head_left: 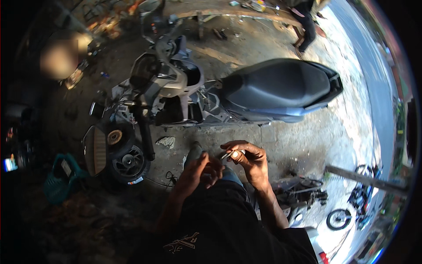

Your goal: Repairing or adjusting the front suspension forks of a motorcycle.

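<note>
In front of my body, my right hand (pixel 254 167) pinches a small metal piece (pixel 226 155) between thumb and fingertips. A bright round spot shows beside it at the fingers; its exact kind is too small to make out. To the left, my left hand (pixel 197 175) is held up with its fingers loosely bent and apart, and nothing shows in it. A small gap separates the two hands. Beyond them stands a partly stripped scooter (pixel 176 88) with a long black seat (pixel 277 82), its front body opened up.
Left of my hands lie a wheel with a tyre (pixel 129 165) and a teal plastic container (pixel 63 178). A white rag (pixel 166 141) is on the floor. Engine parts (pixel 303 193) lie at right, near a parked motorcycle (pixel 362 193). Another person (pixel 305 26) is at a wooden bench (pixel 246 14).
</note>
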### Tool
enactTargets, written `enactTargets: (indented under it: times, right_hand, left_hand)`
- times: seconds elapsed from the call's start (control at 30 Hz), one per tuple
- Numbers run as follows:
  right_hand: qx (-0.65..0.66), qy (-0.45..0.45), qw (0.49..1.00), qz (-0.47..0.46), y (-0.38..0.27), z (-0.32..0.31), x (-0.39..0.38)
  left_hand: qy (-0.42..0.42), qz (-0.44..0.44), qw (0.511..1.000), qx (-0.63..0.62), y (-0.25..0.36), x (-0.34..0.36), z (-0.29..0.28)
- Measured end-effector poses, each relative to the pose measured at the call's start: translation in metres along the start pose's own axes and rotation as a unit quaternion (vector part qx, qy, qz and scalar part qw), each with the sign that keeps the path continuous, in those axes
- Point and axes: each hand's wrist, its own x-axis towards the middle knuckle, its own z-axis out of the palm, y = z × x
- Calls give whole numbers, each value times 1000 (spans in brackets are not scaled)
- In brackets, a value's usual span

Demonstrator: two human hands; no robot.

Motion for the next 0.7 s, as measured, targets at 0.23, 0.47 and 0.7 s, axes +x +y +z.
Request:
enactTargets:
  times: [0.23, 0.47, 0.7]
  right_hand:
    - [-92, -73, 993, 20, 14, 20, 48]
    - [10, -37, 980, 197, 23, 39, 106]
    - [-86, 1, 967, 240, 20, 55, 161]
  left_hand:
    - [26, 17, 999, -37, 26, 15, -18]
    - [229, 191, 947, 117, 44, 47, -58]
    - [327, 234, 837, 370, 47, 95, -87]
